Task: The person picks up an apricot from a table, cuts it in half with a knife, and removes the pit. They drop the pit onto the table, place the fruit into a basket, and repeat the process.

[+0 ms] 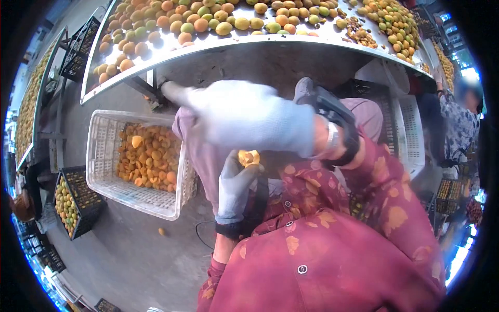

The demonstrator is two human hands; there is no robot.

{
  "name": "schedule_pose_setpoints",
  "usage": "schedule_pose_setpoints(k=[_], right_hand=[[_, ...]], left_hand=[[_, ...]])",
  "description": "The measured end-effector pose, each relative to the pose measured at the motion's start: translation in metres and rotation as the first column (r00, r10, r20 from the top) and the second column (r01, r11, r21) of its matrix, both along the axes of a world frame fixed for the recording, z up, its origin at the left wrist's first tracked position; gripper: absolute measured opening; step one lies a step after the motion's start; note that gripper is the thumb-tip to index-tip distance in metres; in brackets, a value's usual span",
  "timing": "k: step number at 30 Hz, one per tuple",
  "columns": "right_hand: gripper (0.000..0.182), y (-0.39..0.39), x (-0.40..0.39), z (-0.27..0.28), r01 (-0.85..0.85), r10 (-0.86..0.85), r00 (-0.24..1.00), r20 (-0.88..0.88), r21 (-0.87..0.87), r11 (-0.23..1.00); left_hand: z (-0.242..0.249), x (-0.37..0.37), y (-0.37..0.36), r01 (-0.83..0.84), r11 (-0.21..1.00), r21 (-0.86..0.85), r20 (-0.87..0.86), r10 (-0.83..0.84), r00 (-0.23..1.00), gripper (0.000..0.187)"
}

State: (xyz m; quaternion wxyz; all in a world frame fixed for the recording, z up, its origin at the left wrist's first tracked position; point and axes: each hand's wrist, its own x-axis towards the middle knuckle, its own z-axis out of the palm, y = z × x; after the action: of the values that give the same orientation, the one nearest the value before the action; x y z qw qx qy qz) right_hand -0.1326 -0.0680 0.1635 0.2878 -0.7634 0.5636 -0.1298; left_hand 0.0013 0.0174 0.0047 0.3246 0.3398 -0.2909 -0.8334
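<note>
My left hand (235,188), in a grey-white glove, is closed round an apricot half (249,158) with its cut orange flesh turned up; a brownish patch in its middle may be the pit. My right hand (234,106), gloved and smeared by motion, reaches across to the left above my knee. Its fingers are too blurred to show whether they hold anything. Below and to the left of that hand stands a white plastic crate (99,179) partly filled with apricot halves (150,156). One brighter piece (136,141) shows over the pile.
A metal-topped table (156,63) across the front carries many whole apricots (223,28) and a heap of pits (361,35). A black crate of apricots (86,208) stands at left; one fruit (161,231) lies on the floor. Another person (460,122) sits at right near a white crate (410,135).
</note>
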Motion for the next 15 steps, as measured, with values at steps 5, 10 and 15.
schedule_pose_setpoints(k=[5, 10, 15], right_hand=[[0.024, 0.038, -0.034, -0.020, 0.369, -0.382, 0.824, 0.418, 0.116, 0.922], [0.029, 0.074, -0.047, -0.035, 0.324, -0.687, 0.481, 0.545, 0.617, 0.717], [0.038, 0.105, -0.044, -0.064, 0.360, -0.491, 0.839, 0.235, 0.437, 0.824]], left_hand=[[0.011, -0.003, -0.003, -0.038, 0.999, 0.004, -0.083, 0.038, 0.996, 0.061], [0.012, -0.004, -0.003, -0.038, 0.999, 0.021, -0.173, 0.041, 0.984, 0.063], [0.015, -0.001, -0.002, -0.065, 0.998, 0.022, -0.146, 0.068, 0.987, 0.064]])
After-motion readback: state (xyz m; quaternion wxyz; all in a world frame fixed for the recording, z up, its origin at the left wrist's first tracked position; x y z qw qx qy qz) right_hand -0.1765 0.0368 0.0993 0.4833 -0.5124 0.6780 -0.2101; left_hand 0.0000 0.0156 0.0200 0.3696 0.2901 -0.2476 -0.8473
